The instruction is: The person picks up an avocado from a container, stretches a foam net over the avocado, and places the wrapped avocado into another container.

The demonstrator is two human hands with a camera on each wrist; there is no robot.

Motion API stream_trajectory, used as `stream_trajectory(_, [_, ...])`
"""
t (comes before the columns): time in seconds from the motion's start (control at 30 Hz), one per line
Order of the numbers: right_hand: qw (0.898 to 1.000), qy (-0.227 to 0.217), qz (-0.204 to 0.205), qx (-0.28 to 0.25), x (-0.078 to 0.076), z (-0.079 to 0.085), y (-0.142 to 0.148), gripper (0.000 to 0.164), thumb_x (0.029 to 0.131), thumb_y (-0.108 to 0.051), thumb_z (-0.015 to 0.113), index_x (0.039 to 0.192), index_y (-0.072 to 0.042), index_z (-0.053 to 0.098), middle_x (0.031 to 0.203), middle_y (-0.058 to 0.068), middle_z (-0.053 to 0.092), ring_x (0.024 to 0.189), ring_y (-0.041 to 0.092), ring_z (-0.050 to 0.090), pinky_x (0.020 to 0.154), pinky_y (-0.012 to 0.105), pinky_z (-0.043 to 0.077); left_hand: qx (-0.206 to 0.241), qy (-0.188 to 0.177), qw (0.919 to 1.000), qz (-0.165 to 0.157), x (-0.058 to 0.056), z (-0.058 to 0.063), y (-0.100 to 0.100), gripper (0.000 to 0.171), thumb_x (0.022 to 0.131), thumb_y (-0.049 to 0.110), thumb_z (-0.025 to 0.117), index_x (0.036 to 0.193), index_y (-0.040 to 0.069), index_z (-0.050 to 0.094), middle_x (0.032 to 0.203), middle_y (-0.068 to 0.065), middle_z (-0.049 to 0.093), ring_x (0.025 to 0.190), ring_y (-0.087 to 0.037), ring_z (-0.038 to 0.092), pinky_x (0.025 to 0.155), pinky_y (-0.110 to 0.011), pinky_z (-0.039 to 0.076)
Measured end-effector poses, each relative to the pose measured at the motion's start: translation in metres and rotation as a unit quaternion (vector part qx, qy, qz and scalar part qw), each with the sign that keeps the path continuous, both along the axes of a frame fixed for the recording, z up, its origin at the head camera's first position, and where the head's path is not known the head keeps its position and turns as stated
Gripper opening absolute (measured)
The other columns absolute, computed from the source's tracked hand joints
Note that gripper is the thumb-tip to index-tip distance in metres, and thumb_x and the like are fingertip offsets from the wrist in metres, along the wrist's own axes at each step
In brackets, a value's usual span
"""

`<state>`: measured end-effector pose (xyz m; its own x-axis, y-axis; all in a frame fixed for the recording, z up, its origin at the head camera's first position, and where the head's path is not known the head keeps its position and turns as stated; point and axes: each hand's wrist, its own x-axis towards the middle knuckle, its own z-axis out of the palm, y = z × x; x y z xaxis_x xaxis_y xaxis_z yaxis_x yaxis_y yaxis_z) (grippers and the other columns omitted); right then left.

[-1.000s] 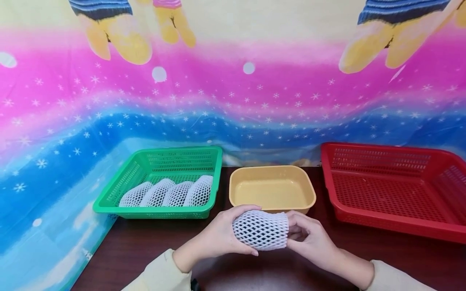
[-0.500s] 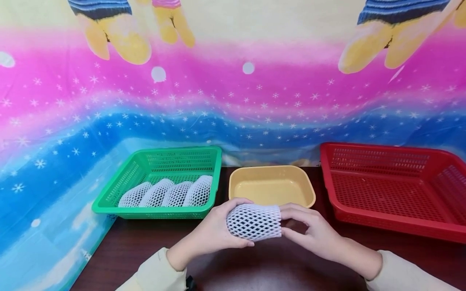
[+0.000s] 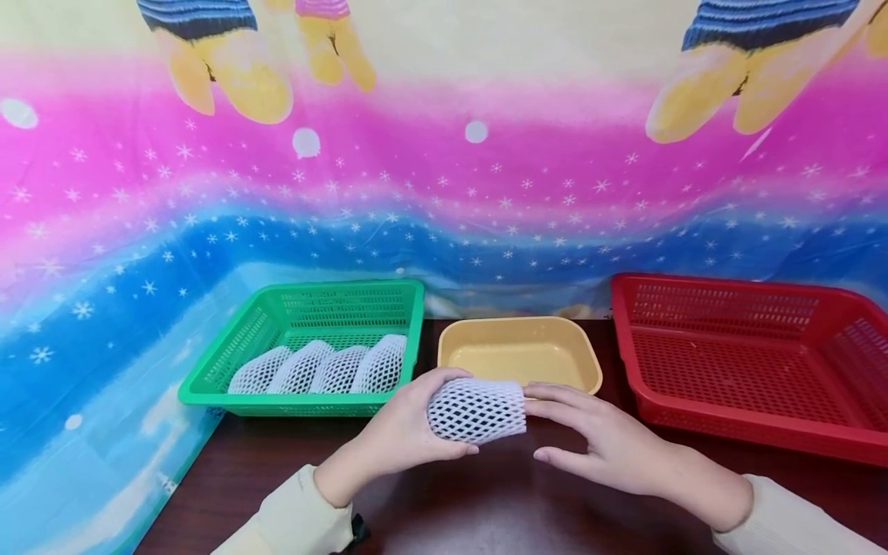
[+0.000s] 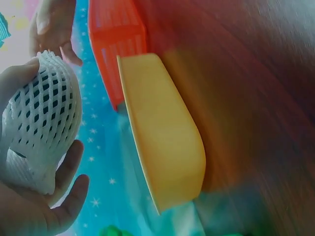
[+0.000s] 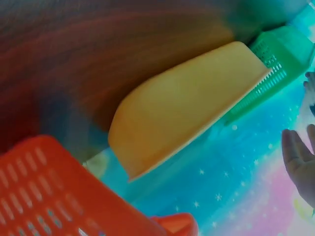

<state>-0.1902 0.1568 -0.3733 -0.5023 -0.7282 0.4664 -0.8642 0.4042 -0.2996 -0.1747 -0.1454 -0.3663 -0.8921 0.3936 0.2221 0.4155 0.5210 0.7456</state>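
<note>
A white foam fruit net [image 3: 479, 410] [image 4: 47, 105] bulges around something dark, whose kind I cannot tell through the mesh. My left hand [image 3: 398, 428] [image 4: 29, 211] grips its rounded end, thumb and fingers on opposite sides. My right hand [image 3: 610, 439] lies at the net's narrower right end with fingers extended and thumb apart; the fingertips are at the rim, and whether they touch it is unclear. In the right wrist view only part of the right hand [image 5: 301, 164] shows at the edge. Several similar netted pieces [image 3: 333, 370] lie side by side in the green basket [image 3: 291, 401].
A yellow plastic tub [image 3: 520, 331] stands just behind the hands, with nothing visible in it. The large red basket [image 3: 756, 432] is at the right. All rest on a dark wooden table [image 3: 291, 462] before a printed cloth backdrop [image 3: 444, 169].
The held net has moved slightly left and up with the left hand. My right hand has drawn back from the net's end, its thumb now spread away and its fingers straighter.
</note>
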Motion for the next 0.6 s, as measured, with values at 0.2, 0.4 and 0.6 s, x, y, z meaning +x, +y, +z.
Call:
stream_trajectory(0.2, [0.997, 0.032, -0.038, 0.064, 0.003, 0.001, 0.005, 0.062, 0.093, -0.047, 0.074, 0.149, -0.029, 0.054, 0.153, 0.000, 0.050, 0.140, 0.026, 0.047, 0.096, 0.053, 0.052, -0.024, 0.026, 0.9992, 0.020, -0.005, -0.001, -0.004, 0.078, 0.071, 0.033, 0.095, 0.137, 0.022, 0.057, 0.127, 0.006, 0.061, 0.110, -0.014, 0.058, 0.089, -0.041, 0.054])
stream_trajectory(0.4, [0.994, 0.035, -0.061, 0.082, 0.004, 0.001, 0.011, 0.066, 0.092, -0.050, 0.074, 0.150, -0.024, 0.054, 0.156, 0.000, 0.047, 0.144, 0.028, 0.042, 0.100, 0.056, 0.047, -0.024, 0.043, 0.9970, 0.060, -0.008, 0.002, -0.016, 0.079, 0.070, 0.034, 0.096, 0.137, 0.021, 0.057, 0.124, 0.003, 0.061, 0.109, -0.016, 0.057, 0.088, -0.044, 0.052])
stream_trajectory(0.6, [0.992, 0.023, -0.081, 0.090, 0.004, 0.002, 0.019, 0.072, 0.089, -0.048, 0.078, 0.152, -0.026, 0.050, 0.159, -0.001, 0.042, 0.147, 0.029, 0.036, 0.104, 0.059, 0.041, -0.007, 0.065, 0.9943, 0.084, -0.009, 0.005, -0.036, 0.079, 0.073, 0.030, 0.095, 0.139, 0.018, 0.055, 0.127, 0.002, 0.061, 0.110, -0.019, 0.059, 0.088, -0.044, 0.053])
